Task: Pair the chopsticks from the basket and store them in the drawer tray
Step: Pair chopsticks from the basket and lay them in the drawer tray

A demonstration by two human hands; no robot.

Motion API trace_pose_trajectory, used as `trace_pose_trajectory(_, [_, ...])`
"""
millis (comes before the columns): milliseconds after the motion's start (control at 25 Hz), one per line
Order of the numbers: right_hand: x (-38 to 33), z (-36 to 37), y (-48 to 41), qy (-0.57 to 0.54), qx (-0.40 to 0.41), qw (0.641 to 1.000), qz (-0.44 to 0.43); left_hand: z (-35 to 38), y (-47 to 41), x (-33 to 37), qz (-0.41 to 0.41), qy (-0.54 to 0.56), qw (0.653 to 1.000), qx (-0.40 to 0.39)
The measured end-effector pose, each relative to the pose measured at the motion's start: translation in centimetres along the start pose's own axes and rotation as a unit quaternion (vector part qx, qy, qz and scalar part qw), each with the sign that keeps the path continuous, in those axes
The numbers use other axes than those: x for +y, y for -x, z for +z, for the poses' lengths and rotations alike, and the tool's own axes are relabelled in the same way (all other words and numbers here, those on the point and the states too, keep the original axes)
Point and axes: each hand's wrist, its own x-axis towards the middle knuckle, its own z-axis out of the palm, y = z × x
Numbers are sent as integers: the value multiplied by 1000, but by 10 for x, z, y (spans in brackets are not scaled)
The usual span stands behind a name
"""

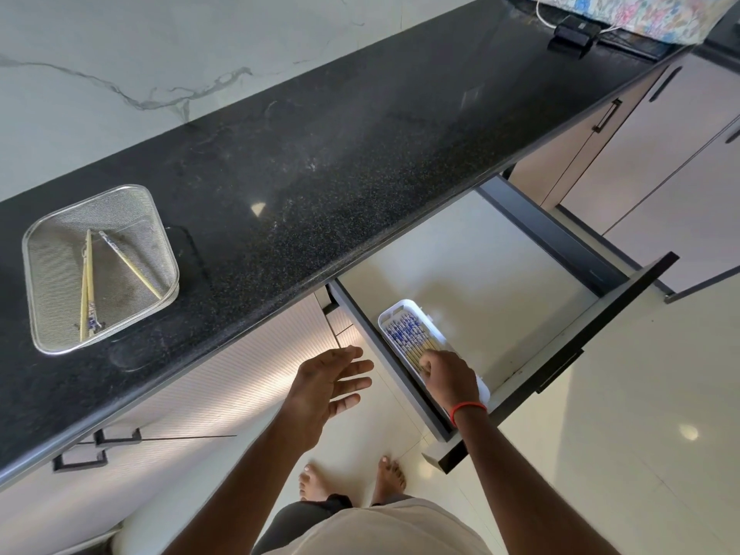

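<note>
Bamboo-coloured sticks with blue-patterned tops; landmark for all positions: the white drawer tray (pixel 400 308).

Nearest: right hand (pixel 448 380) over the near end of the tray, fingers curled down onto the plain ends of the stored chopsticks (pixel 406 334). Cannot tell whether it pinches a pair or only presses them flat. Red band on that wrist.

Left of the tray, outside the open drawer (pixel 480 250): left hand (pixel 326 388), fingers spread, holding nothing, in the air below the black counter (pixel 320 162) edge.

Far left of the tray, up on the counter: wire mesh basket (pixel 100 270) with three loose chopsticks (pixel 87 282) left, two lying together, one (pixel 130 264) crossed apart.

Handling judgement: light, stiff, thin, probably smooth, so they roll and slide. Best pinched near mid-length, two together, patterned ends aligned. Tips may catch in the mesh; lift, do not drag.
</note>
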Motion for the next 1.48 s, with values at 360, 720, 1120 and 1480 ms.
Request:
trace_pose_trajectory(360, [-78, -24, -1, -223, 51, 969, -95, -18, 12, 24, 34, 16, 999, 15])
trace_pose_trajectory(720, [-207, -64, -21, -295, -11, 932, -208, -109, 34, 74, 126, 108, 981, 99])
trace_pose_trajectory(1120, [-389, -49, -35, -267, -9, 903, -335, -257, 28, 123, 181, 160, 961, 137])
trace_pose_trajectory(1480, [-480, 3, -67, -60, 5, 932, -358, -341, 3, 149, 177, 175, 958, 145])
